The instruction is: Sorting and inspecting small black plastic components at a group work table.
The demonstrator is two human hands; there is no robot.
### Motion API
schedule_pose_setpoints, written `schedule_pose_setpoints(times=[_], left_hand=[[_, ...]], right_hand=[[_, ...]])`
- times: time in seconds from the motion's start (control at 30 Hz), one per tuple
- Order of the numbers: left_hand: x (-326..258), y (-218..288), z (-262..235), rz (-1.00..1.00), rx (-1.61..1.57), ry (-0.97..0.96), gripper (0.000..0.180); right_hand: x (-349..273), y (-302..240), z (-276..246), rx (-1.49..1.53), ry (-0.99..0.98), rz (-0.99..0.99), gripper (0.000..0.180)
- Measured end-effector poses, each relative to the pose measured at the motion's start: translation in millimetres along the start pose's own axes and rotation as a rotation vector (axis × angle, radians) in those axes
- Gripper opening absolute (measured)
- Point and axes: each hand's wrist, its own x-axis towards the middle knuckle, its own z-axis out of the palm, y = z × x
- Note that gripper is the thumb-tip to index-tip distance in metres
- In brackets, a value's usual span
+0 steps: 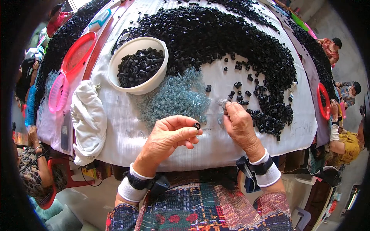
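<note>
My left hand (163,136) pinches a small black ring-shaped plastic piece (197,126) between thumb and fingertips, above the table's near part. To its right, my right hand (242,127) is closed at the fingertips on small clear plastic pieces (223,103); how many it holds I cannot tell. A loose pile of clear bluish plastic pieces (173,100) lies just beyond my left hand. Several loose black plastic parts (239,94) are scattered beyond and beside my right hand. A white bowl (146,88) stands behind the clear pile, with black parts inside.
A large heap of black parts (216,34) curves across the cloth-covered table (123,142). On the left lie a bundled white cloth (89,123), a phone (65,131), a pink basket (59,92) and a red basket (79,54). Other people sit along both sides.
</note>
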Motion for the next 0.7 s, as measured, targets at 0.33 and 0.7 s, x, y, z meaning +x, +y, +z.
schedule_pose_setpoints(times=[0.33, 0.7], left_hand=[[10.2, -7.4, 21.8, 0.136, 0.249, 0.003, 0.015], [13.7, -13.8, 27.3, 0.122, 0.28, 0.046, 0.015]], right_hand=[[2.8, -9.9, -15.0, -0.063, 0.071, -0.125, 0.034], [-7.2, -1.8, -14.7, -0.11, -0.043, -0.084, 0.039]])
